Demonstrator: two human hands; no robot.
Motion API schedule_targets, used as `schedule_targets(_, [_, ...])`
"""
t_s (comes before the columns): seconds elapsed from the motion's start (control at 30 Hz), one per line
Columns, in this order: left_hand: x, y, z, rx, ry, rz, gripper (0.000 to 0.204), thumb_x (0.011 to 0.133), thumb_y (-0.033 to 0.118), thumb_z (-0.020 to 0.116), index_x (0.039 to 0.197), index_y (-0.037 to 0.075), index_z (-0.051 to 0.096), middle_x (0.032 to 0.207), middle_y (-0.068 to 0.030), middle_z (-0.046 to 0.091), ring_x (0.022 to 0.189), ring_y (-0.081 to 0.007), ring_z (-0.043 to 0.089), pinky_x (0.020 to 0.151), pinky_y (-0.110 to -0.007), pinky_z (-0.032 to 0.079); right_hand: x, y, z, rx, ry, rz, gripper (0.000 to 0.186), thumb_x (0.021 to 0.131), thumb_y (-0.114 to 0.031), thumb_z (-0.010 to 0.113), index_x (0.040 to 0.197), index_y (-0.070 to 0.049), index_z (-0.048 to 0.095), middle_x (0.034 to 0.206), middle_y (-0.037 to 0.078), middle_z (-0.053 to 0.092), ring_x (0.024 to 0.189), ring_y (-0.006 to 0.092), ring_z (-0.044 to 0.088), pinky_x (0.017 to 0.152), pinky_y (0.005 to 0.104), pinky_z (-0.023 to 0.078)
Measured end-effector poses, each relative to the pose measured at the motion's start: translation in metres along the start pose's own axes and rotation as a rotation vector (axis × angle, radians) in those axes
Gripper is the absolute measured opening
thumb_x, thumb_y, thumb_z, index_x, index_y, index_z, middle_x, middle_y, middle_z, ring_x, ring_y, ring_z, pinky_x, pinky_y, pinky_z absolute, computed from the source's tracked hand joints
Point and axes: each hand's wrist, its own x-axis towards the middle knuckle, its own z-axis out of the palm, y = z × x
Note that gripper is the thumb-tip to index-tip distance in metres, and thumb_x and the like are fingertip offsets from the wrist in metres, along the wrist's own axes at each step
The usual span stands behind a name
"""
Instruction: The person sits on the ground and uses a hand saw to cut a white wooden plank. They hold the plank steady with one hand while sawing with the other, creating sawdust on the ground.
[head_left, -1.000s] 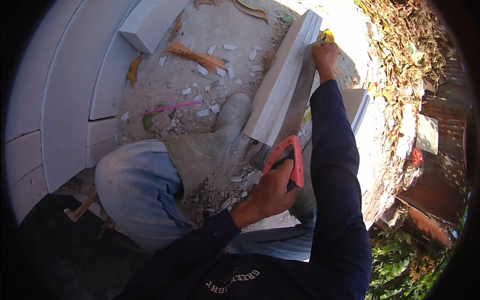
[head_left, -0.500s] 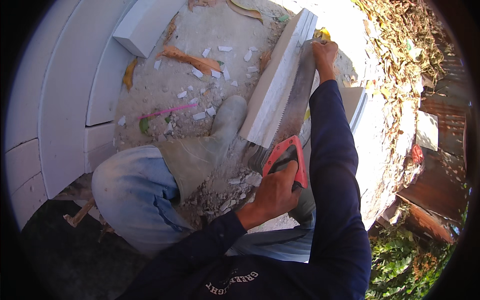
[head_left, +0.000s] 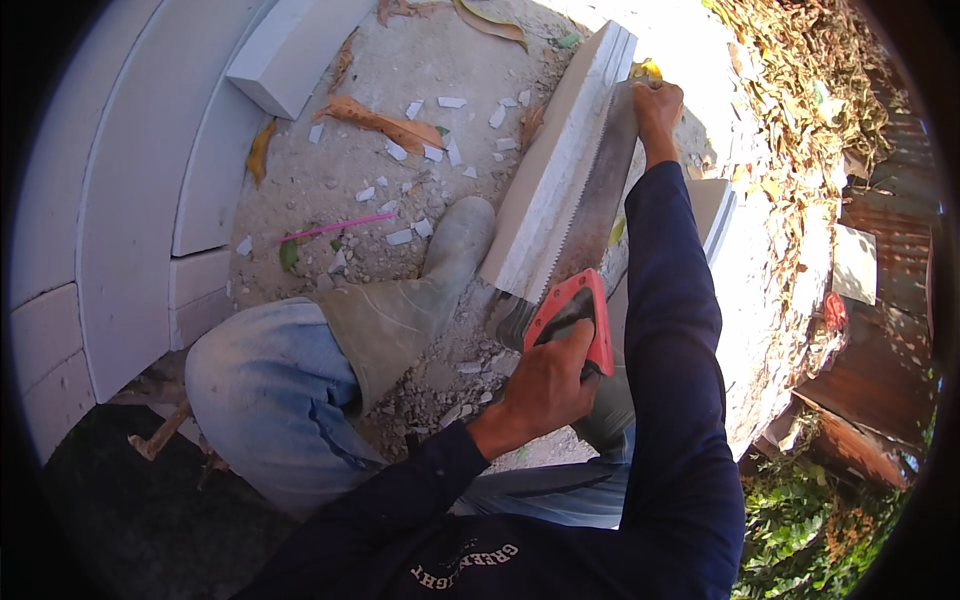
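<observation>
1. Red and black, the handle [head_left: 602, 340] of a hand saw is seen in the head view, wrapped by the left grip [head_left: 548, 388], its fingers closed through the opening.
2. The far end of the saw blade [head_left: 603, 190] is pinched by the right grip [head_left: 660, 108], with the fingers drawn together on the metal.
3. The blade is stretched between both grips, along the right side of a long pale block [head_left: 555, 170]; its toothed edge is turned toward the block. Whether the teeth are touching the surface cannot be told.
4. The long block is set at a slant, its near end placed just beyond the handle and its far end near the right grip.
5. A second pale block [head_left: 708, 208] is partly covered by the right sleeve [head_left: 672, 290].
6. To the left of the long block, a rubber boot [head_left: 400, 310] is planted on the dusty ground [head_left: 290, 185], and blue jeans [head_left: 265, 365] are tucked into it.
7. White chips [head_left: 400, 237], a pink stick [head_left: 340, 227] and a brown dry leaf [head_left: 385, 122] are scattered there.
8. Large pale blocks [head_left: 140, 200] are stacked along the left edge.
9. At the right, the ground is covered by dry leaf litter [head_left: 820, 90], beside which rusty metal sheets [head_left: 875, 355] are seen.
</observation>
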Motion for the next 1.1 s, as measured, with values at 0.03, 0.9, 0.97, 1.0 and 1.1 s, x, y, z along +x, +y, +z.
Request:
schedule_targets(0.03, [0.001,-0.001,0.0,-0.016,0.006,0.011,0.031,0.079,0.005,0.068,0.099,0.0,0.045,0.075,-0.0243,0.061,0.076,-0.0465,0.064,0.066,-0.052,0.049,0.003,0.003,0.001,-0.013,0.0,-0.005,0.025,0.071,-0.017,0.068,0.057,0.002,0.062,0.055,0.01,0.058,0.053,0.0208,0.056,0.059,0.039,0.048])
schedule_targets(0.9, [0.008,0.008,-0.004,0.354,-0.195,-0.1,0.027,0.079,0.004,0.067,0.096,0.003,0.047,0.08,-0.0194,0.063,0.073,-0.0414,0.065,0.062,-0.051,0.05,-0.012,0.04,0.011,0.364,-0.074,0.276,0.018,0.076,-0.009,0.08,0.069,-0.001,0.065,0.067,0.003,0.06,0.058,0.0134,0.052,0.056,0.0315,0.045])
schedule_targets(0.97, [0.007,0.005,0.003,0.284,-0.09,-0.025,0.026,0.079,0.003,0.067,0.096,0.004,0.047,0.079,-0.0181,0.063,0.072,-0.0395,0.066,0.059,-0.049,0.051,-0.005,0.044,0.01,0.339,-0.101,0.213,0.017,0.076,-0.008,0.08,0.071,0.0,0.066,0.067,0.003,0.06,0.058,0.0138,0.053,0.056,0.0314,0.046])
schedule_targets(1.0, [0.007,0.003,0.006,0.248,-0.031,0.012,0.025,0.079,0.003,0.066,0.095,0.004,0.048,0.079,-0.0174,0.063,0.071,-0.0385,0.067,0.058,-0.048,0.051,0.0,0.036,0.012,0.344,-0.112,0.185,0.016,0.076,-0.008,0.08,0.072,0.0,0.067,0.068,0.003,0.061,0.059,0.0141,0.054,0.057,0.0315,0.046])
schedule_targets(1.1, [0.01,-0.002,0.011,0.344,-0.025,-0.018,0.026,0.078,0.004,0.068,0.094,0.004,0.048,0.079,-0.0178,0.063,0.074,-0.0408,0.066,0.061,-0.049,0.051,0.007,0.009,0.019,0.568,-0.051,0.24,0.015,0.076,-0.009,0.08,0.075,0.002,0.07,0.07,0.004,0.064,0.06,0.0151,0.057,0.058,0.0317,0.047])
